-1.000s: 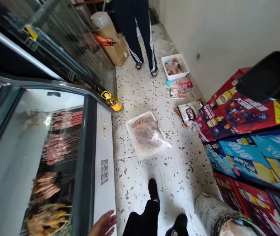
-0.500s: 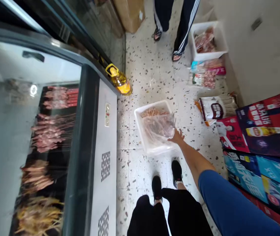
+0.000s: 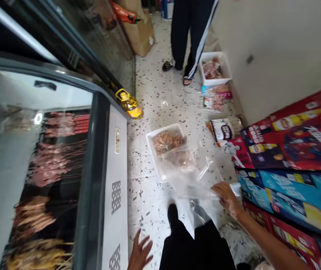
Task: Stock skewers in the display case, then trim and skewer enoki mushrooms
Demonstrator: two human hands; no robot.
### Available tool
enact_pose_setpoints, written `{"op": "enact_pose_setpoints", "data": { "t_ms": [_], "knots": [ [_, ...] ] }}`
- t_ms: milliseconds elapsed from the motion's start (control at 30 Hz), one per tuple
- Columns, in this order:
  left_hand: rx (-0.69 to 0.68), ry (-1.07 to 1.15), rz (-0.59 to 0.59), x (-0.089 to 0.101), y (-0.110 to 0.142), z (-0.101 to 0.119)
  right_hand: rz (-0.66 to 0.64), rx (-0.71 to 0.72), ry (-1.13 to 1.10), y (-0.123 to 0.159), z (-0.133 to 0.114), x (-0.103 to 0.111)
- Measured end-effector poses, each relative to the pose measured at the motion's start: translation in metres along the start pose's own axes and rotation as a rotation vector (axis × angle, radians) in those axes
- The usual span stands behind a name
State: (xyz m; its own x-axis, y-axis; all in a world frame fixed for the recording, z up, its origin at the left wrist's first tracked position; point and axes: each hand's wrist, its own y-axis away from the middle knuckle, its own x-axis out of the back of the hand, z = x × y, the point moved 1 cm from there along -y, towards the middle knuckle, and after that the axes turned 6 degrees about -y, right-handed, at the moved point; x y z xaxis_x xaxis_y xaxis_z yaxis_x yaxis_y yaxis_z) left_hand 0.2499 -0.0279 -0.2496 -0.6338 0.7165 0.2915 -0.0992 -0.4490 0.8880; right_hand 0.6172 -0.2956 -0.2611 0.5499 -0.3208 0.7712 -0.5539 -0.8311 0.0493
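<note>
My right hand [image 3: 225, 195] grips the edge of a large clear plastic bag [image 3: 190, 185], its fingers closed on the film. The bag spreads over the near part of a white plastic tub [image 3: 151, 144] on the floor and hangs above my shoes. Inside the tub lie reddish-brown skewered pieces [image 3: 167, 141], with more partly veiled by the bag. Low in the view, my left hand [image 3: 140, 253] is held out with fingers spread and nothing in it, beside the freezer's white side and apart from the bag.
A glass-topped display freezer [image 3: 100, 180] with skewers inside runs along the left. A yellow oil bottle [image 3: 132, 107] stands by its corner. At right are packaged goods [image 3: 222, 131], another white tub [image 3: 219, 81] and printed cartons [image 3: 284, 187]. A person [image 3: 190, 41] in striped trousers stands ahead.
My right hand has pulled the clear bag up from the tub toward me and to the right, uncovering more skewered pieces. My left hand has come into view.
</note>
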Motion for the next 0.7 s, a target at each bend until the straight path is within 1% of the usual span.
{"op": "enact_pose_setpoints", "data": {
  "t_ms": [33,67,100,133,167,200,233,267,300,333,367,400,433,467,533,567,600,633,667,700],
  "knots": [
    [-0.064,-0.033,-0.088,-0.011,-0.01,0.024,0.053,0.055,0.01,0.033,-0.012,0.016],
    [-0.124,-0.081,-0.166,-0.023,-0.019,0.048,0.08,0.063,0.032,0.068,-0.026,0.031],
    [-0.179,-0.137,-0.229,-0.037,-0.024,0.071,0.082,0.034,0.063,0.102,-0.041,0.044],
    [-0.273,-0.19,-0.25,-0.053,-0.027,0.093,0.066,-0.017,0.093,0.137,-0.056,0.056],
    [-0.408,-0.267,-0.285,-0.071,-0.026,0.112,0.048,-0.084,0.117,0.173,-0.072,0.066],
    [-0.528,-0.362,-0.328,-0.092,-0.022,0.125,0.031,-0.165,0.133,0.209,-0.088,0.075],
    [-0.635,-0.469,-0.396,-0.114,-0.014,0.133,0.029,-0.252,0.142,0.245,-0.103,0.083],
    [-0.721,-0.602,-0.497,-0.138,-0.004,0.134,0.043,-0.342,0.144,0.282,-0.119,0.088],
    [-0.779,-0.744,-0.611,-0.161,0.009,0.129,0.07,-0.429,0.143,0.318,-0.133,0.092],
    [-0.825,-0.878,-0.734,-0.184,0.023,0.117,0.112,-0.517,0.148,0.355,-0.148,0.093],
    [-0.866,-0.988,-0.84,-0.205,0.039,0.099,0.161,-0.595,0.168,0.391,-0.161,0.092],
    [-0.906,-1.062,-0.917,-0.224,0.054,0.078,0.219,-0.658,0.205,0.425,-0.174,0.09],
    [-0.949,-1.1,-0.962,-0.241,0.069,0.052,0.278,-0.734,0.256,0.456,-0.186,0.085],
    [-0.989,-1.114,-0.973,-0.256,0.082,0.025,0.342,-0.846,0.323,0.484,-0.195,0.077],
    [-1.027,-1.134,-0.942,-0.28,0.104,-0.033,0.515,-1.179,0.457,0.53,-0.205,0.055],
    [-1.028,-1.153,-0.918,-0.291,0.111,-0.062,0.622,-1.356,0.484,0.545,-0.204,0.04],
    [-1.026,-1.179,-0.888,-0.301,0.117,-0.088,0.731,-1.501,0.472,0.555,-0.2,0.022],
    [-1.026,-1.207,-0.843,-0.31,0.12,-0.112,0.821,-1.594,0.419,0.56,-0.192,0.002],
    [-1.028,-1.235,-0.784,-0.319,0.121,-0.133,0.877,-1.624,0.327,0.56,-0.179,-0.019],
    [-1.033,-1.265,-0.718,-0.329,0.12,-0.152,0.859,-1.63,0.213,0.555,-0.162,-0.041]
  ]
}}
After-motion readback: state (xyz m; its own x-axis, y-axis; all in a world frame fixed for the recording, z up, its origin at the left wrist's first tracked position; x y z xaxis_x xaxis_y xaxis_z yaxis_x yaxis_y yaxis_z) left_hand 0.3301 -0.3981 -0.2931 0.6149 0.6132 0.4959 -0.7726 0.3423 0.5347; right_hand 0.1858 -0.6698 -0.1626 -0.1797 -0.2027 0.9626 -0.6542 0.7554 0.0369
